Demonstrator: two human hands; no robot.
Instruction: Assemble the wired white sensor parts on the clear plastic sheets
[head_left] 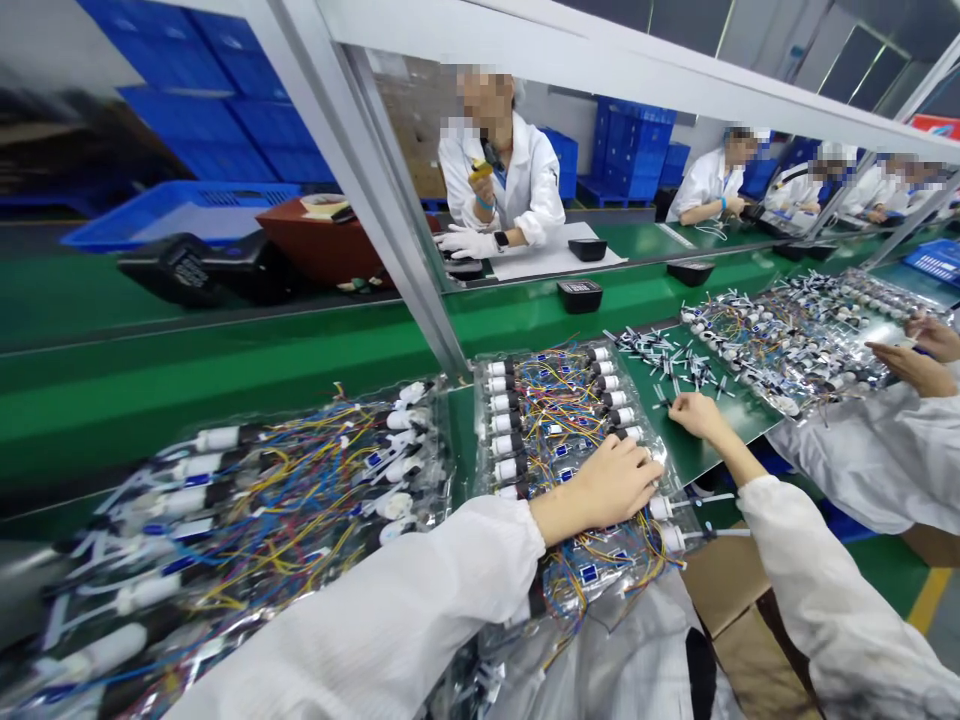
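My left hand (616, 482) reaches over a clear plastic tray (480, 440), its fingers curled down at the right-hand row of white cylindrical parts; what lies under the fingertips is hidden. White cylinders with black ends (504, 445) line both sides of this tray, with coloured wires (562, 400) and small blue boards between them. Two nearer cylinders (673, 538) have thin white tubes sticking out to the right. Beyond the tray, my right hand (696, 414) pinches a small black-and-white piece (662, 402) at the near edge of a loose pile (679, 362) of such pieces.
Another wired tray (285, 500) lies on the left. A metal post (397, 190) and rail stand ahead. Black housings (579, 295) sit on the green line. A co-worker's hands (919, 355) work over parts at right; a person (502, 170) sits opposite. A cardboard box (724, 590) is below.
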